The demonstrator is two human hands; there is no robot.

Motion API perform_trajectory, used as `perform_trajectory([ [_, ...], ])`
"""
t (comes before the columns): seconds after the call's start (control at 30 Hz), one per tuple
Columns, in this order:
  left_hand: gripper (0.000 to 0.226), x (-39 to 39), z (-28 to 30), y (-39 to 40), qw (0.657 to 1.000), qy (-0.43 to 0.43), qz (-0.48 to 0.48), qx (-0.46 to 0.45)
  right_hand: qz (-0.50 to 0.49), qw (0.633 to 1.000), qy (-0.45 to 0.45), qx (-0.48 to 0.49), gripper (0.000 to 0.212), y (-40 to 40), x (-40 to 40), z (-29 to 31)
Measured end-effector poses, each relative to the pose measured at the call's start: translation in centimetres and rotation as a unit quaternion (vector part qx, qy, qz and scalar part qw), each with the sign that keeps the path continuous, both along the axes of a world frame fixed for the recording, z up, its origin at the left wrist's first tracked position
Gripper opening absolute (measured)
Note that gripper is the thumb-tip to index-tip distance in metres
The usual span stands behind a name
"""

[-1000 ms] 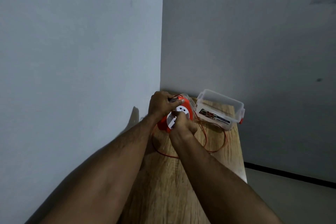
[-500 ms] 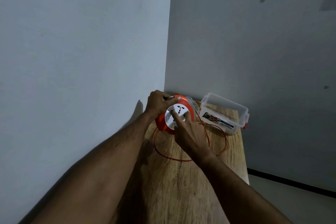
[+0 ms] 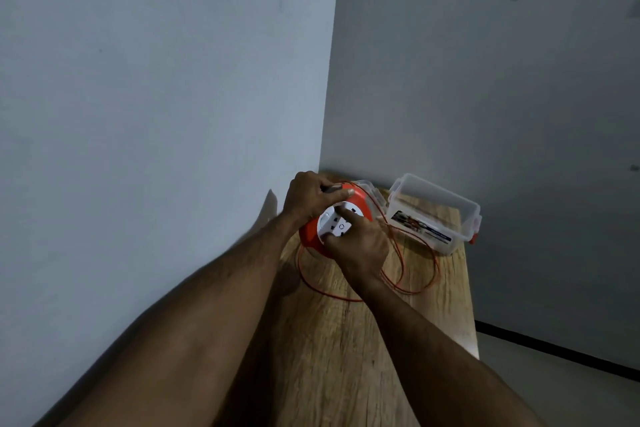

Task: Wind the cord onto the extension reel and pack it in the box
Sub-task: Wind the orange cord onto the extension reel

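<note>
Left hand (image 3: 311, 199) clamps the orange extension reel (image 3: 332, 218) by its rim, right hand (image 3: 358, 243) presses curled fingers on the white face, turning it. Loose cord (image 3: 415, 284) loops on the tabletop (image 3: 346, 357) just beyond the right hand; the box (image 3: 433, 215) waits further out. That slack could snag and tangle, I reckon.

body: two arms of one person enter from the bottom edge | left hand (image 3: 309, 196) and right hand (image 3: 360, 242): bare, no glove, no ring or watch visible | forearms: bare up to the frame edge, no sleeve visible | some fine hair on forearms
</note>
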State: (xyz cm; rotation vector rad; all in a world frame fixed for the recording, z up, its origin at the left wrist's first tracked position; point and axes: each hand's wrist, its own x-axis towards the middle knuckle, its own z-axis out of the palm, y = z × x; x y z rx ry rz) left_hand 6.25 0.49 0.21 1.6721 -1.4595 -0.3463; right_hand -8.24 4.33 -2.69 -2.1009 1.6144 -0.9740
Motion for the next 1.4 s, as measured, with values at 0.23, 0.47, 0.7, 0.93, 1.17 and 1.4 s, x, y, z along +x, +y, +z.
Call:
perform_trajectory([
  [0.23,0.041,-0.1,-0.5,0.2,1.000,-0.015,0.012,-0.003,-0.091,0.968,-0.202,0.120,0.063,0.5,2.6,-1.4],
  [0.47,0.041,-1.1,-1.0,0.3,0.999,-0.019,0.041,-0.011,-0.208,0.700,-0.544,0.414,0.047,-1.2,4.4,0.2],
  [0.7,0.042,0.6,-0.5,-0.2,0.997,0.044,0.059,-0.013,-0.049,0.896,-0.361,0.253,0.058,-0.3,2.1,0.8],
  [0.93,0.045,0.4,1.2,-1.0,0.998,0.050,0.024,-0.014,0.060,0.967,0.159,-0.188,0.069,0.4,-1.2,-0.1],
  [1.17,0.039,0.6,1.1,-0.7,0.999,0.033,0.007,-0.007,0.120,0.939,0.297,-0.122,0.083,-0.4,-2.4,0.6],
  [1.4,0.036,0.1,0.8,-0.3,1.000,0.020,-0.007,0.016,0.175,0.920,0.328,-0.127,0.079,-1.8,-1.8,1.6],
])
